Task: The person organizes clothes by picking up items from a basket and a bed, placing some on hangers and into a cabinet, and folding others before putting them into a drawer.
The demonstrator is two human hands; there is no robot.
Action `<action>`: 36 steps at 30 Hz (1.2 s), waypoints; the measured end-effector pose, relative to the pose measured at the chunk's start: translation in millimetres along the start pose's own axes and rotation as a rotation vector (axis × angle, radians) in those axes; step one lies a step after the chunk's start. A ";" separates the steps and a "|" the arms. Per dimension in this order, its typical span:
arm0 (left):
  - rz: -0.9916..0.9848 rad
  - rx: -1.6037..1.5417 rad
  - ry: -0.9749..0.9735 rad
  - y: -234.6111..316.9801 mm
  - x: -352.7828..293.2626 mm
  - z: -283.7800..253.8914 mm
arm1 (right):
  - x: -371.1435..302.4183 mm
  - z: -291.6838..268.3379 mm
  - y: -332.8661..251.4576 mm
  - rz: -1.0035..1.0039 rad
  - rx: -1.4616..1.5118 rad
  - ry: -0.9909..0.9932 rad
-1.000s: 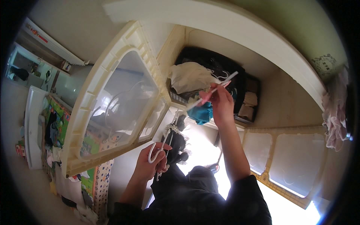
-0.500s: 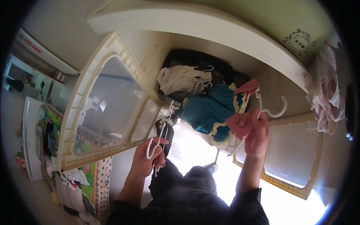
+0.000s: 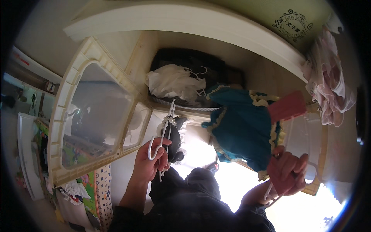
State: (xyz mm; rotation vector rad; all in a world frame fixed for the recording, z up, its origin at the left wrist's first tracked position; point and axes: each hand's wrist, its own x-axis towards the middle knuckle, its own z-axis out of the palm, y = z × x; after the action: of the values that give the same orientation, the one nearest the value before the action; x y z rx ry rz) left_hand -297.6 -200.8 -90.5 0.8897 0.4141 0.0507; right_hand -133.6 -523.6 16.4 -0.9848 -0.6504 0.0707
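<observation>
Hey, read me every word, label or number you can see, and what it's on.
Pale green surface: round black emblem with characters inside; I won't copy them out.
White ledge, far left: red mark, too blurred to read.
Teal garment, white hangers: no text visible.

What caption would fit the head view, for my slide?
Left hand holding a white clothes hanger, right hand a teal-and-pink ruffle-trimmed garment, before an open wardrobe.

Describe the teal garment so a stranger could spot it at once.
Start at the big pale cabinet, its door swung open on the left. Toward the lower right, find the person's right hand; the teal garment spreads out above and left of it. Its blue-green colour, cream frilled edging and pink pieces set it apart from the bunched white cloth inside.
</observation>
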 end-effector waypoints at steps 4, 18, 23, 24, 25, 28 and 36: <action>0.012 0.004 -0.064 -5.7 8.2 7.1 | 0.3 4.7 -21.8 0.036 -0.040 -0.067; 0.081 0.096 -0.260 -20.9 42.0 52.2 | -17.0 -18.3 63.2 0.311 -0.298 0.068; 0.105 0.073 -0.307 -29.8 54.6 54.0 | 18.3 -40.6 91.2 0.291 -0.269 0.156; 0.084 0.081 -0.307 -32.0 57.4 53.3 | 27.2 -45.7 92.9 0.316 -0.311 0.230; 0.079 0.072 -0.311 -34.9 61.0 51.9 | 36.8 -51.0 94.2 0.317 -0.344 0.284; 0.060 0.040 -0.336 -43.8 71.4 48.0 | 69.8 -62.6 100.0 0.277 -0.217 0.510; 0.005 -0.059 -0.382 -67.8 98.8 38.4 | 152.0 -102.5 88.4 0.194 -0.117 0.220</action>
State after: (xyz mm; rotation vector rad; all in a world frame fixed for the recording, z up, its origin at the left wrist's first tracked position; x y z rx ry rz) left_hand -201.1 -251.2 -153.4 0.8207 0.0537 -0.1012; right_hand 65.0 -498.7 -19.9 -1.1484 -0.3593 0.0951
